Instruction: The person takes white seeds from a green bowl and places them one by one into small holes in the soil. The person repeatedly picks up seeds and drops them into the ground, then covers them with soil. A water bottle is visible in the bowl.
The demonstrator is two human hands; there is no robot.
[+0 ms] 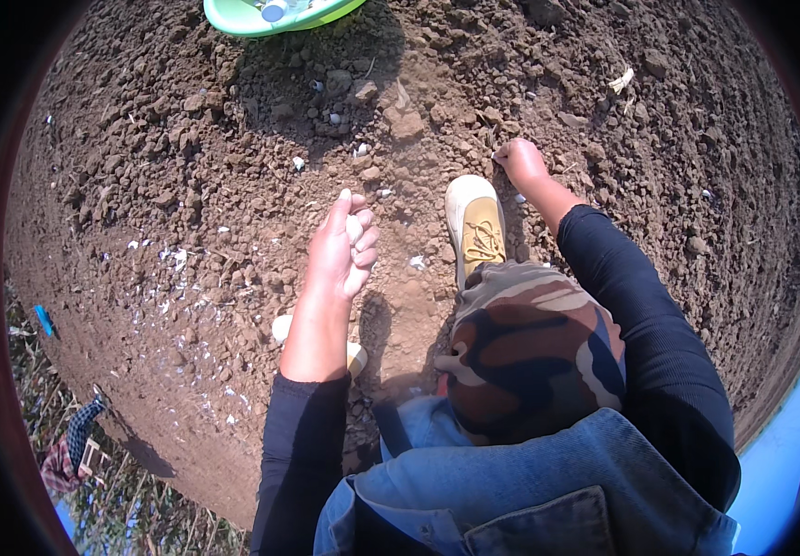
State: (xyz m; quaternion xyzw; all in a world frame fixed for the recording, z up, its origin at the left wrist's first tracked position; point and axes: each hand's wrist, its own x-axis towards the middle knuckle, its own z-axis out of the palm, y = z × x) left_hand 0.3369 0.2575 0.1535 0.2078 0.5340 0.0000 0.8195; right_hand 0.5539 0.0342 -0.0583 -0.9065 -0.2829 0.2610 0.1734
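My left hand [346, 247] is curled around several white garlic cloves [354, 229], palm side turned up, above the loose brown soil. To the right, my right hand [522, 161] reaches down to the ground beyond the toe of my tan shoe [481, 233], pinching a small white clove [496, 156] between thumb and fingertips. Another white clove [519, 199] lies on the soil just below that wrist. More pale cloves [362, 149] are on the ground ahead, between and beyond my hands.
A green plastic basin [254, 24] with white items in it stands at the top. White papery flakes [179, 260] litter the soil at left, and a blue object [44, 320] lies farther off. A person [70, 445] in checked clothing is at the far lower left, beside dry plants.
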